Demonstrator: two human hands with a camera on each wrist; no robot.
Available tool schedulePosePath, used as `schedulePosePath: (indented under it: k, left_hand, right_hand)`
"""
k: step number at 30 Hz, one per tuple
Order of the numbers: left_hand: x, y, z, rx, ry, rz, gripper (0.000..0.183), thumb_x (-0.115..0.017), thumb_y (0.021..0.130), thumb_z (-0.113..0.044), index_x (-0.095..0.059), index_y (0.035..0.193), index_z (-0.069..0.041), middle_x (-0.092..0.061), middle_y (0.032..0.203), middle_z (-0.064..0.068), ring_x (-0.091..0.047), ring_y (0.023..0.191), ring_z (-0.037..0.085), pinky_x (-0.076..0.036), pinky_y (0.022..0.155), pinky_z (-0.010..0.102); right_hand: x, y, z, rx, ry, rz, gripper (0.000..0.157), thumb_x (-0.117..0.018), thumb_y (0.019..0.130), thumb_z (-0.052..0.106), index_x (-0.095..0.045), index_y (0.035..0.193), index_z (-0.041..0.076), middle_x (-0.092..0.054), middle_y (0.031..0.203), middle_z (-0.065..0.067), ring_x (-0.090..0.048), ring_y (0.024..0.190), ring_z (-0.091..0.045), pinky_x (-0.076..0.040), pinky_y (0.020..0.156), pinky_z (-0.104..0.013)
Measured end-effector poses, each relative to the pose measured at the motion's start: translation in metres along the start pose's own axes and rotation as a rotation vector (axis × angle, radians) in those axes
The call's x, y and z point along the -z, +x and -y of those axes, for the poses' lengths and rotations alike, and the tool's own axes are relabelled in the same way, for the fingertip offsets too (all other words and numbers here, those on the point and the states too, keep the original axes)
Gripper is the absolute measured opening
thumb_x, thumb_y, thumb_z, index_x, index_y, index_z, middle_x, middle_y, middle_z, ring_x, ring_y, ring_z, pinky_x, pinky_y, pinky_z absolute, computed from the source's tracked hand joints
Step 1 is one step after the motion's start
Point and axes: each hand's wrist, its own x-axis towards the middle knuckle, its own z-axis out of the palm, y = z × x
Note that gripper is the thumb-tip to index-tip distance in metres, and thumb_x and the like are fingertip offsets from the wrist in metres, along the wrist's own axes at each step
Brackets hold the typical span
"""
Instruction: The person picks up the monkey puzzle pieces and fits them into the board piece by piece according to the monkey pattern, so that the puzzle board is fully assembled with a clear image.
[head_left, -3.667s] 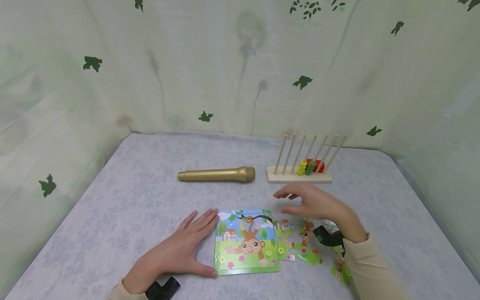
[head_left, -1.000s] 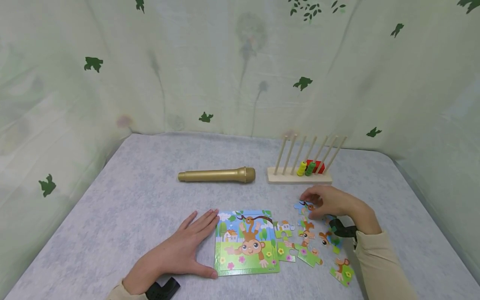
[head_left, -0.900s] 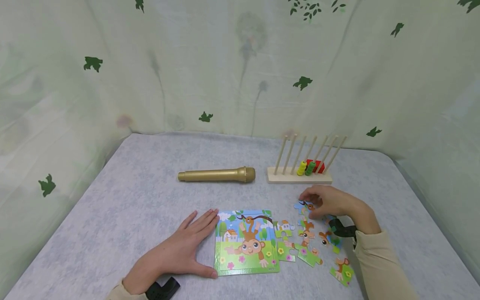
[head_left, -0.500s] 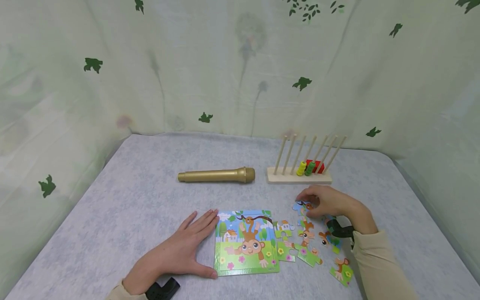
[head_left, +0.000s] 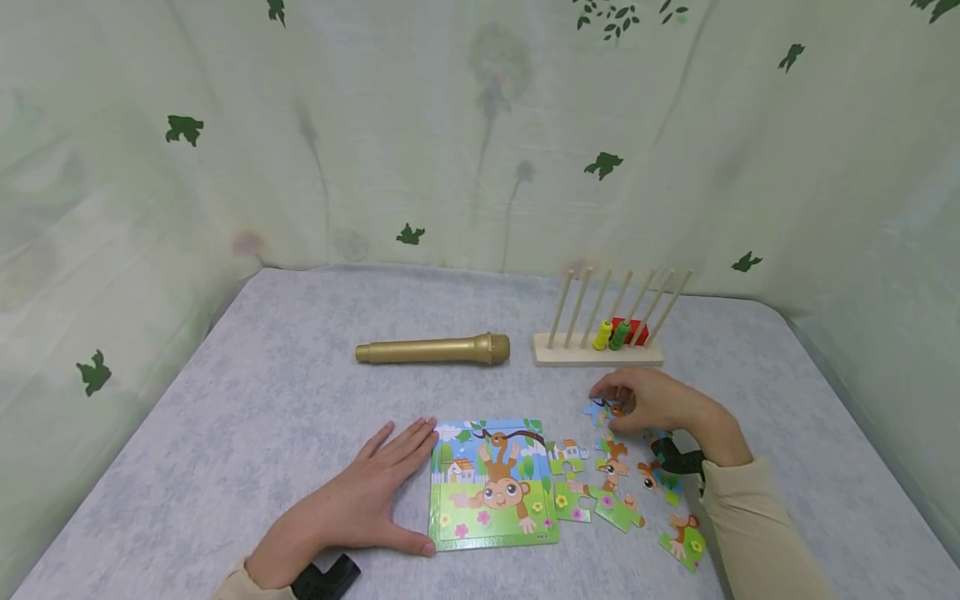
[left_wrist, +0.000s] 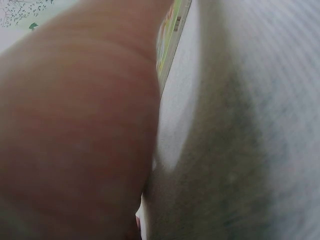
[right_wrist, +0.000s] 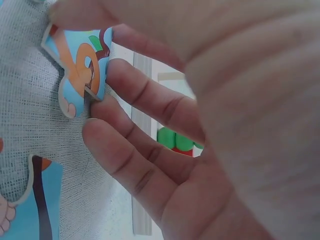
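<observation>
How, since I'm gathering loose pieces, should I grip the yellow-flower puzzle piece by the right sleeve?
Probably pinch opposite edges of the yellow-flower puzzle piece from above, coming from the near side: it lies flat, apart from other puzzle pieces, the right sleeve on its right.

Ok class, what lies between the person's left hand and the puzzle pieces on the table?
The square monkey-picture board lies between the left hand and the puzzle pieces; the head view shows this.
</observation>
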Motion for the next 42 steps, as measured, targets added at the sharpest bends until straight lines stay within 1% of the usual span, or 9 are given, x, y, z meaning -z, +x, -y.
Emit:
schedulePosePath:
  k: [4,8,11,16,19,24,28,36,42]
  left_hand:
    - [0.0,0.0,0.0,-0.004,0.012,-0.001,0.13,-0.07,0.071,-0.085,-0.025,0.164,-0.007,-0.016,0.173,0.006,-0.015,0.16,0.025,0.017,0.123,0.023]
    - [0.0,0.0,0.0,0.003,0.011,0.004,0.13,-0.069,0.071,-0.086,-0.025,0.164,-0.007,-0.016,0.173,0.005,-0.015,0.16,0.025,0.018,0.123,0.022]
    - [0.001,0.0,-0.001,0.011,0.001,0.008,0.13,-0.07,0.071,-0.086,-0.025,0.164,-0.007,-0.016,0.173,0.005,-0.014,0.16,0.024,0.014,0.125,0.028]
    - [0.001,0.001,-0.001,0.025,-0.008,0.017,0.13,-0.07,0.07,-0.086,-0.025,0.164,-0.007,-0.015,0.174,0.004,-0.013,0.161,0.024,0.004,0.127,0.045]
    - [0.001,0.001,-0.001,0.028,-0.008,0.019,0.131,-0.07,0.07,-0.086,-0.026,0.164,-0.007,-0.016,0.174,0.004,-0.013,0.161,0.024,0.001,0.127,0.049]
    - [0.0,0.001,-0.001,0.028,-0.009,0.016,0.131,-0.07,0.069,-0.086,-0.026,0.164,-0.008,-0.016,0.173,0.004,-0.013,0.161,0.024,0.003,0.127,0.045]
    - [0.0,0.001,-0.001,0.025,-0.004,0.013,0.131,-0.07,0.07,-0.086,-0.026,0.164,-0.008,-0.016,0.173,0.005,-0.013,0.161,0.024,0.006,0.127,0.04]
    - [0.0,0.001,0.0,0.003,0.008,-0.004,0.129,-0.071,0.071,-0.084,-0.026,0.164,-0.007,-0.017,0.173,0.006,-0.015,0.16,0.026,0.018,0.122,0.022]
    - [-0.001,0.001,0.001,-0.009,0.02,-0.012,0.129,-0.071,0.071,-0.085,-0.027,0.163,-0.006,-0.017,0.173,0.006,-0.016,0.16,0.026,0.018,0.122,0.022]
  right_hand:
    - [0.0,0.0,-0.001,-0.001,-0.007,-0.001,0.037,-0.078,0.087,0.016,-0.072,0.124,0.012,-0.065,0.104,0.002,-0.06,0.087,-0.011,-0.055,0.076,-0.029]
    - [0.0,0.001,-0.001,0.015,-0.017,-0.004,0.038,-0.077,0.088,0.017,-0.071,0.124,0.011,-0.064,0.102,0.002,-0.058,0.084,-0.012,-0.054,0.073,-0.029]
    - [0.0,0.002,0.0,0.017,-0.022,-0.007,0.038,-0.077,0.088,0.017,-0.07,0.125,0.011,-0.064,0.102,0.001,-0.059,0.083,-0.012,-0.054,0.073,-0.029]
    - [0.0,0.002,0.002,0.031,-0.034,-0.015,0.038,-0.076,0.09,0.017,-0.069,0.127,0.011,-0.065,0.102,0.002,-0.06,0.082,-0.01,-0.054,0.072,-0.028]
    - [0.0,0.002,0.005,0.048,-0.05,-0.039,0.038,-0.075,0.09,0.015,-0.069,0.127,0.011,-0.065,0.103,0.002,-0.059,0.081,-0.01,-0.054,0.071,-0.027]
    - [0.001,0.0,0.013,0.052,-0.065,-0.081,0.039,-0.073,0.089,0.013,-0.069,0.128,0.011,-0.063,0.107,0.0,-0.059,0.081,-0.014,-0.053,0.07,-0.027]
    - [0.001,0.001,0.02,0.05,-0.082,-0.095,0.04,-0.072,0.089,0.014,-0.069,0.129,0.013,-0.063,0.108,0.0,-0.057,0.08,-0.013,-0.051,0.068,-0.026]
    - [-0.001,0.004,0.033,0.092,-0.115,-0.136,0.039,-0.073,0.088,0.014,-0.071,0.127,0.013,-0.063,0.106,0.001,-0.054,0.079,-0.012,-0.048,0.064,-0.024]
    - [-0.005,0.006,0.042,0.152,-0.152,-0.216,0.037,-0.074,0.091,0.019,-0.072,0.128,0.015,-0.064,0.114,0.004,-0.051,0.078,-0.012,-0.047,0.065,-0.024]
